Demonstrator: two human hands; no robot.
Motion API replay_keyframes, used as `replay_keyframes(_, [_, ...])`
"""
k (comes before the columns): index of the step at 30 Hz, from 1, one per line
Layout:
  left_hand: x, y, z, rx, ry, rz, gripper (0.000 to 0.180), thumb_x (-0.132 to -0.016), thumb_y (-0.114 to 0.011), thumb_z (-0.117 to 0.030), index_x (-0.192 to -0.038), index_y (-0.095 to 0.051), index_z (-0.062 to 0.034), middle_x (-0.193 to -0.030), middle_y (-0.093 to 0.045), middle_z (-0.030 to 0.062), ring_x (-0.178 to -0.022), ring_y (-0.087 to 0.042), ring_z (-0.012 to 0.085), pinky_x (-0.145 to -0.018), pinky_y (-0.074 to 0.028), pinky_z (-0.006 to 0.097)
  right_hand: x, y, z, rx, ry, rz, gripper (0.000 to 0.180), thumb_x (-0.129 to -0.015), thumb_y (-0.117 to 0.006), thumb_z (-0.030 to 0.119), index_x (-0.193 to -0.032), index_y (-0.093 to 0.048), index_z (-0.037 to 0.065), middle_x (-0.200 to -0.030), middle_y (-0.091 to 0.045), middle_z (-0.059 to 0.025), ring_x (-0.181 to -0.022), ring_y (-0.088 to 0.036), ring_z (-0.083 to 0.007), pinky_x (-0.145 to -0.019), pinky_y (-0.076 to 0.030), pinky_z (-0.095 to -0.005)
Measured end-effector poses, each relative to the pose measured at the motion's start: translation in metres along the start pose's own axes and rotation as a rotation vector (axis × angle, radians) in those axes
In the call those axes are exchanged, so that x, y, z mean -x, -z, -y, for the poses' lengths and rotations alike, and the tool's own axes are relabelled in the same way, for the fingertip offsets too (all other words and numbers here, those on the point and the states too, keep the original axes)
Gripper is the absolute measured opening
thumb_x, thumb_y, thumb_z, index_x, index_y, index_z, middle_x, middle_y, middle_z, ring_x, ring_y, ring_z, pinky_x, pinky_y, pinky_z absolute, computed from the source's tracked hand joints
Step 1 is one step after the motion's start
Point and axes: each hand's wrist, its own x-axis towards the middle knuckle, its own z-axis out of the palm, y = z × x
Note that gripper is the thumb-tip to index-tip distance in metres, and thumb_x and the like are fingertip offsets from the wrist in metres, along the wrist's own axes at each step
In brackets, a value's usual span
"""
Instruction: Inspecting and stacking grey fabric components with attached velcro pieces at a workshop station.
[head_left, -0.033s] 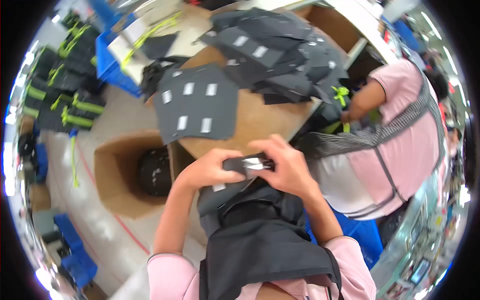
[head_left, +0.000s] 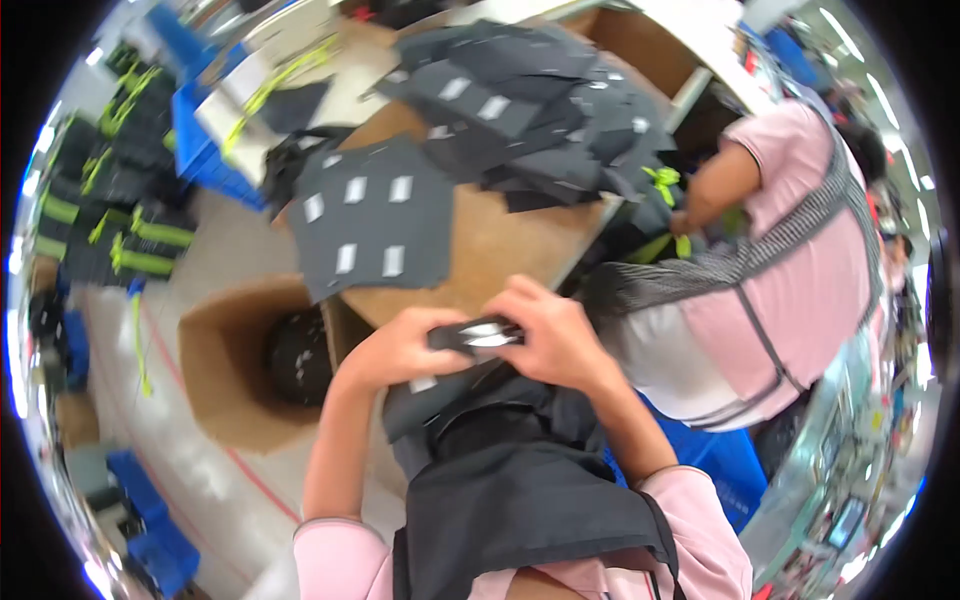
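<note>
I count my two hands, left (head_left: 400,350) and right (head_left: 556,338), on one folded dark cloth piece (head_left: 478,335). One flat cloth panel (head_left: 368,222) carries five pale patches. One cardboard box (head_left: 215,365), one heap of panels (head_left: 540,110), one co-worker (head_left: 790,250).

Both forearms come up bare from the lower edge, out of short pink sleeves, and converge toward the middle — elbows wide, wrists close. The left hand (head_left: 400,350) sits knuckles-up, fingers curled inward and thumb side turned toward its partner. The right hand (head_left: 555,340) is arched a little higher, back of the hand facing the camera, fingers bent down and pinching at the tips. The two hands are almost touching, fingertips meeting in the narrow gap between them — both closed in a tight grip, not spread. The right wrist is bent slightly; the left runs straighter from its forearm.
</note>
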Motion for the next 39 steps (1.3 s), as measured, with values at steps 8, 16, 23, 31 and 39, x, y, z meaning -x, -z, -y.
replay_keyframes(8, [0.041,0.011,0.039,0.308,-0.087,-0.340,0.067,-0.060,-0.080,-0.015,-0.118,-0.051,0.0003,-0.097,-0.060,0.0079,-0.088,-0.057,0.0161,-0.080,-0.045,0.029,0.009,-0.009,0.002,-0.162,-0.032,-0.018,0.020,-0.067,-0.070,0.004,-0.078,-0.053,0.002,-0.073,-0.042,-0.0075,-0.061,-0.047,-0.0239,-0.054,-0.039,-0.0319])
replay_keyframes(16, [0.039,-0.023,0.050,0.600,-0.036,-0.642,0.041,-0.066,-0.077,-0.013,-0.099,-0.060,0.0040,-0.090,-0.063,0.0072,-0.082,-0.059,0.0163,-0.077,-0.046,0.029,0.008,-0.019,-0.012,-0.260,0.005,-0.028,0.022,-0.068,-0.071,0.003,-0.082,-0.054,0.002,-0.074,-0.044,-0.0071,-0.058,-0.045,-0.0212,-0.052,-0.038,-0.0290])
replay_keyframes(23, [0.022,-0.037,0.040,0.649,-0.056,-0.731,0.023,-0.081,-0.065,-0.017,-0.091,-0.062,0.0030,-0.085,-0.062,0.0042,-0.076,-0.056,0.0106,-0.069,-0.045,0.026,0.008,-0.029,0.015,0.079,0.080,-0.264,0.030,-0.068,-0.063,-0.001,-0.095,-0.053,0.008,-0.073,-0.049,-0.0057,-0.058,-0.056,-0.0202,-0.047,-0.042,-0.0289])
replay_keyframes(31, [0.034,-0.037,0.038,0.786,-0.053,-0.659,0.028,-0.087,-0.060,-0.025,-0.094,-0.061,0.0015,-0.089,-0.063,0.0065,-0.078,-0.058,0.0117,-0.072,-0.046,0.026,0.015,-0.038,0.016,-0.015,-0.087,-0.129,0.030,-0.071,-0.069,0.010,-0.097,-0.055,0.007,-0.083,-0.054,-0.0088,-0.064,-0.058,-0.0236,-0.056,-0.046,-0.0316])
replay_keyframes(39, [0.032,-0.038,0.038,0.780,-0.037,-0.578,0.030,-0.085,-0.062,-0.026,-0.096,-0.061,0.0021,-0.090,-0.064,0.0075,-0.079,-0.060,0.0130,-0.073,-0.047,0.026,0.008,-0.040,0.007,0.216,0.237,-0.242,0.027,-0.068,-0.069,0.008,-0.093,-0.060,0.007,-0.075,-0.054,-0.0062,-0.057,-0.054,-0.0234,-0.051,-0.042,-0.0315])
